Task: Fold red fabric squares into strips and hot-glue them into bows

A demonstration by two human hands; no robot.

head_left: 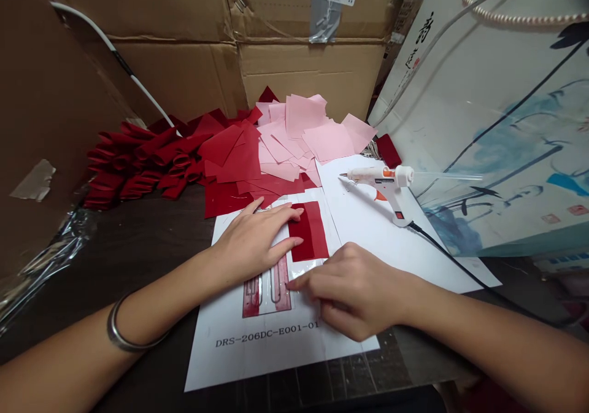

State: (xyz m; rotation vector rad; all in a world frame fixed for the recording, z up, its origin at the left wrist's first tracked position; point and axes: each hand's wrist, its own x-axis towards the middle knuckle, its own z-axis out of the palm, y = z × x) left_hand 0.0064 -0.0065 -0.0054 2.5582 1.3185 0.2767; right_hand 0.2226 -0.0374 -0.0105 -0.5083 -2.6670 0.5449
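My left hand (pixel 255 241) is open and lies palm down, fingers spread, on a white printed sheet (pixel 216 370). Its thumb and a fingertip touch the left edge of a dark red rectangular piece (pixel 309 232), darker on its left part, that looks like cloth or ribbon. Below, a printed pink-red rectangle with grey clip-like outlines (pixel 281 287) lies partly under shiny clear tape. My right hand (pixel 354 293) has its index finger extended to that rectangle's right edge. The other fingers are curled, and whatever they may hold is hidden.
A white hot glue gun (pixel 391 189) lies right on white paper (pixel 368 229), its black cord (pixel 442 253) trailing right. Behind are pink pieces (pixel 306 115), flat red pieces (pixel 234 155) and folded red loops (pixel 138 161). Cardboard (pixel 308 72) and a painted white bag (pixel 483 106) enclose the table.
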